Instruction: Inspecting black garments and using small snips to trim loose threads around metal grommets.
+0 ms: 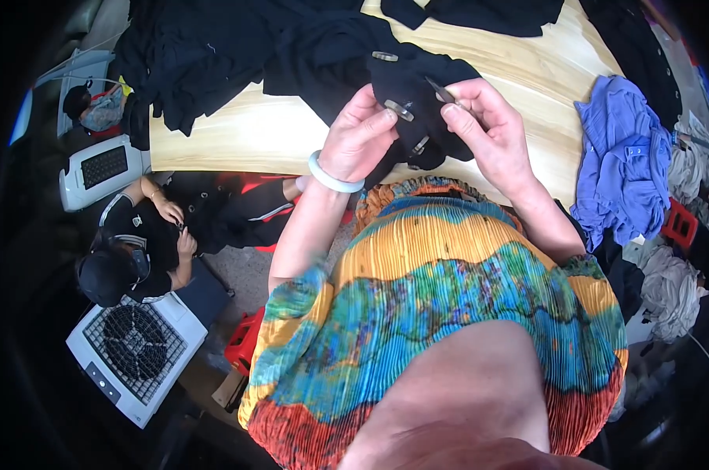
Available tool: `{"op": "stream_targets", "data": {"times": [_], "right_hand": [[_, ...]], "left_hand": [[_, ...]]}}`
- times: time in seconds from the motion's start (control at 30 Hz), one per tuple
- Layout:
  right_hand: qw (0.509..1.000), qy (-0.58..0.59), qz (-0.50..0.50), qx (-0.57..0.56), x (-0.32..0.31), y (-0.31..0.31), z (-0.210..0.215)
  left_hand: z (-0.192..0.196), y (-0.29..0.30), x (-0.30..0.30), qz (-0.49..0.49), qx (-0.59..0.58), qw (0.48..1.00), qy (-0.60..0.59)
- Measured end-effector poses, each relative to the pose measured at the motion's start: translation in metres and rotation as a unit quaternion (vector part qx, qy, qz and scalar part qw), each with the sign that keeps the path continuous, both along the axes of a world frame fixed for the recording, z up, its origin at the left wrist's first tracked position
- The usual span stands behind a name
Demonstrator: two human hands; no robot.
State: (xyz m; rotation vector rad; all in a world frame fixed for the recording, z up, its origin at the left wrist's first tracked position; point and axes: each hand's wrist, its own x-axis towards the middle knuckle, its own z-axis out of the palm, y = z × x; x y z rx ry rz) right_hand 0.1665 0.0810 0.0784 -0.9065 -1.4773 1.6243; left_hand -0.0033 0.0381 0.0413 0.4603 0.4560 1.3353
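A black garment (421, 78) with large, pale greyish buttons hangs over the near table edge in front of me. My left hand (362, 133), a pale bangle on its wrist, is closed on the garment in a pinch, with thumb and fingers at one button (399, 110). Above this lies another button (385, 56), and a further button (419, 146) shows lower down. Closed between the fingertips of my right hand (491, 129) is a small dark pointed tool (440, 90), its tip directed at the cloth. Most of the tool is hidden by the fingers.
More black clothes (205, 55) cover the far left of the wooden table (519, 78). A blue-purple garment (625, 164) drapes over its right edge. At left a co-worker's hands (174, 223) handle black cloth, near a white air cooler (135, 345) and a red stool (246, 341).
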Motion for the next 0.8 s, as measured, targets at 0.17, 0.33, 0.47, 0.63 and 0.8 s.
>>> {"op": "stream_targets", "data": {"times": [0.17,0.33,0.47,0.63,0.8], "right_hand": [[0.999,-0.022,0.002,0.040,-0.001,0.000,-0.011],[0.991,-0.088,-0.012,0.102,-0.003,-0.006,-0.003],[0.997,-0.026,-0.038,0.058,-0.008,0.009,-0.010],[0.997,0.022,0.067,-0.036,-0.009,0.023,-0.031],[0.987,0.080,-0.013,-0.138,-0.013,0.036,-0.014]], "left_hand": [[-0.003,0.002,0.000,-0.001,-0.003,1.000,-0.003],[-0.005,0.000,-0.001,-0.012,-0.004,1.000,-0.010],[0.003,0.007,0.000,-0.011,-0.107,0.994,0.028],[0.006,0.020,0.002,-0.010,-0.188,0.977,0.097],[-0.018,0.021,0.006,-0.073,-0.101,0.984,0.129]]}}
